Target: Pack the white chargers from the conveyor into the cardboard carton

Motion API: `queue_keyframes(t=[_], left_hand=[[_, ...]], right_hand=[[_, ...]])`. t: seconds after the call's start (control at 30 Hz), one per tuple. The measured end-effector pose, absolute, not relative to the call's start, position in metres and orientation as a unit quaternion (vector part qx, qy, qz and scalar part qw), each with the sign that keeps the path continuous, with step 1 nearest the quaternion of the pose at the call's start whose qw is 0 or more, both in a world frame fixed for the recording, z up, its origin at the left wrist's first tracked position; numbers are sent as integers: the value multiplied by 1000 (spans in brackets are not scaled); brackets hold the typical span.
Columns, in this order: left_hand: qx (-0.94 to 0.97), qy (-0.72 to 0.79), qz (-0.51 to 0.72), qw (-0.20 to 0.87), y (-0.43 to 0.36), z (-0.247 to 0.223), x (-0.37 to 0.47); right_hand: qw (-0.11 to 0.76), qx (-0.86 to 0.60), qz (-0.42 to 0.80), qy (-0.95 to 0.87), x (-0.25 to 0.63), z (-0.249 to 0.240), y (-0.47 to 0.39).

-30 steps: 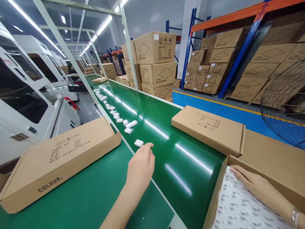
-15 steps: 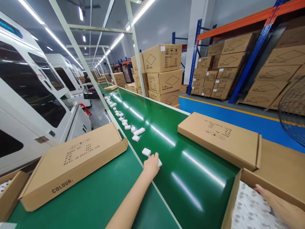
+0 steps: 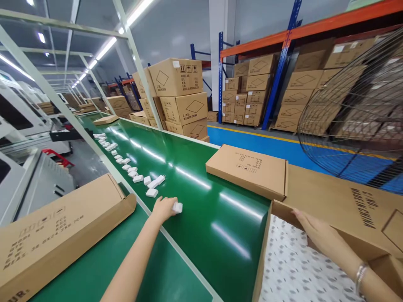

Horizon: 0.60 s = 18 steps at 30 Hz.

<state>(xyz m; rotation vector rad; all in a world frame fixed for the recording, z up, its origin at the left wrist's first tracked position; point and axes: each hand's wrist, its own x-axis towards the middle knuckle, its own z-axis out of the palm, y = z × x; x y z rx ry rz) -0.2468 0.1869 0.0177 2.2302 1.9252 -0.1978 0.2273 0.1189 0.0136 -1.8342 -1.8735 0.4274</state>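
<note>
My left hand [image 3: 164, 209] is closed on a white plug adapter [image 3: 178, 207], just above the green belt; its fingers hide part of what it grips. Beyond it, a line of loose white plug adapters [image 3: 137, 178] runs up the belt's left side, the nearest one close to my fingertips. On the right, my right hand [image 3: 315, 226] reaches over an open carton [image 3: 262, 256], fingers stretched out along its inner far wall. The carton is filled with a layer of white pieces with grey marks [image 3: 292, 268], too fine to make out singly.
A closed flat carton [image 3: 248, 170] lies on the belt's far edge, another [image 3: 66, 226] at the left. Behind the line stand stacked cartons [image 3: 182, 105]. A wire fan guard [image 3: 349, 109] is at the right. A metal frame post [image 3: 138, 63] rises beside the belt.
My view has turned right. The adapter that lay just beyond my left hand has gone from the belt, and that hand is still closed on white adapter. My right hand remains over the carton.
</note>
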Motion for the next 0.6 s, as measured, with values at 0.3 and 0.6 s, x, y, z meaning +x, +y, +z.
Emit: queue_keyframes(t=[0.3,0.6], left_hand=[[802,383,379,258,50,65,-95],[815,332,410,237,15,53,-89]], right_hand=[[371,-435,736,-362,92,49,49],[321,-191,903,-210,77,79,9]])
